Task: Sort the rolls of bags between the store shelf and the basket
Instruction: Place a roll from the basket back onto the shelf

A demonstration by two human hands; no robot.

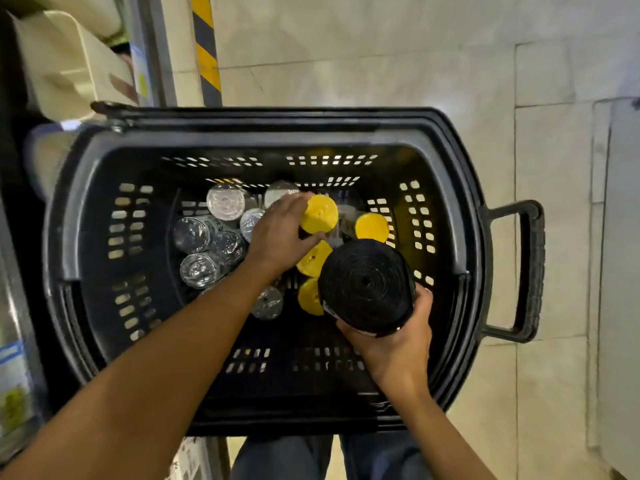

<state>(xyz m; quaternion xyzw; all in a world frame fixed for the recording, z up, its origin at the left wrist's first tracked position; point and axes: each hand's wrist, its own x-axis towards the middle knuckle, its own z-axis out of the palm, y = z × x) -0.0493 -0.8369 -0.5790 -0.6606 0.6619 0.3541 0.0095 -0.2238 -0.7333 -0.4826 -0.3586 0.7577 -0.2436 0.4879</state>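
Note:
A black plastic basket [86,216] stands on the floor below me. Inside it stand several clear rolls of bags [225,201] on the left and several yellow rolls [372,226] on the right, all end up. My left hand [277,237] reaches into the basket and grips a yellow roll [319,213] by its upper end. My right hand [398,337] holds a thick black roll [365,284] upright over the basket's right part, fingers curled round its lower side.
The store shelf [69,64] with pale packages runs along the left edge. A black-and-yellow striped post [207,60] rises behind the basket. The basket's pull handle [530,271] sticks out to the right over the tiled floor [415,64].

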